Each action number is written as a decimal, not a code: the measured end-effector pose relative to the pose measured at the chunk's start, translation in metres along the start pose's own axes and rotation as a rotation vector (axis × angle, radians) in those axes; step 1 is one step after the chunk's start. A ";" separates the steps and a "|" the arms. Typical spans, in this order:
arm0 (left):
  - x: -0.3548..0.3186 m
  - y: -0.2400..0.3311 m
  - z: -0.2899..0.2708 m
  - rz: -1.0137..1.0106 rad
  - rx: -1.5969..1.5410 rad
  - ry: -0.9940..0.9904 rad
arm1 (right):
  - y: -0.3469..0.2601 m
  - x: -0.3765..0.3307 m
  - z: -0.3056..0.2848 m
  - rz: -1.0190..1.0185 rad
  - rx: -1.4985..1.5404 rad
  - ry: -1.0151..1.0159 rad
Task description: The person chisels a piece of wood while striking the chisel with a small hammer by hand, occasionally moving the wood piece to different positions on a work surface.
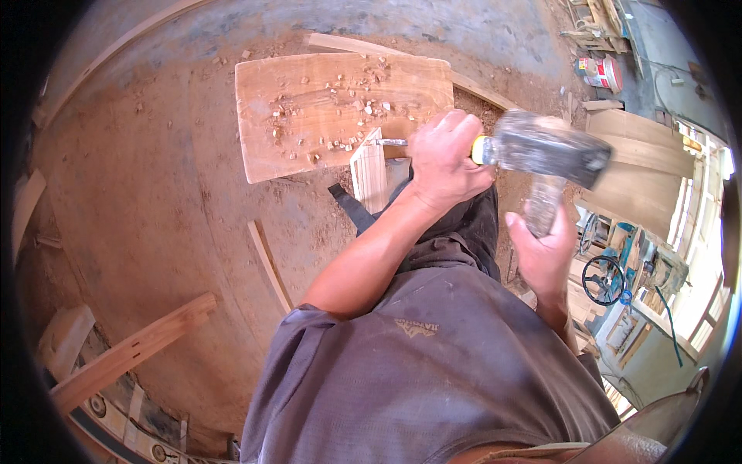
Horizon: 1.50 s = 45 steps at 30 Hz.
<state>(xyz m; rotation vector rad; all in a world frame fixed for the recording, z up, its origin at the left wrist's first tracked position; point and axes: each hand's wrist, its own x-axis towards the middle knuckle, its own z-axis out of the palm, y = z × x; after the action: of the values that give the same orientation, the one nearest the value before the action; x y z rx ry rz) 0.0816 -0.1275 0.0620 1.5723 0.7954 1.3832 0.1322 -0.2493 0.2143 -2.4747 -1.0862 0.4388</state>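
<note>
My left hand [448, 155] is wrapped round a chisel [481, 150], whose yellow handle end sticks out on the right. The thin steel blade points left, its tip at a pale wooden piece [369, 174] that stands against the near edge of a wooden board [309, 108]. My right hand [547, 243] grips the wooden handle of a hammer [550, 147]. The hammer's dark, heavy head is blurred and lies at the butt of the chisel; I cannot tell whether they touch. Small wood chips [359, 108] are scattered over the board.
Long timber strips [355, 44] lie behind the board and another strip [269, 263] lies on the dusty floor to the left. A thick beam [139, 352] juts in at lower left. At right are a bucket [601, 73], a wooden panel [638, 170] and a machine with a handwheel [604, 280].
</note>
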 end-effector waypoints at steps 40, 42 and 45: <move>-0.005 -0.013 0.013 -0.016 0.058 -0.016 | 0.017 0.013 0.014 -0.088 -0.189 -0.024; -0.005 -0.015 0.012 -0.012 0.042 -0.013 | 0.019 0.018 0.005 -0.052 -0.112 -0.124; -0.005 -0.018 0.004 -0.022 0.103 -0.064 | 0.002 0.014 -0.002 0.040 -0.031 -0.086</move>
<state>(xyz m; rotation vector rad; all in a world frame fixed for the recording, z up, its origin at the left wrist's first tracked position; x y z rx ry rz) 0.0858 -0.1251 0.0441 1.6735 0.8539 1.2875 0.1433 -0.2404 0.2129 -2.5292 -1.0855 0.5485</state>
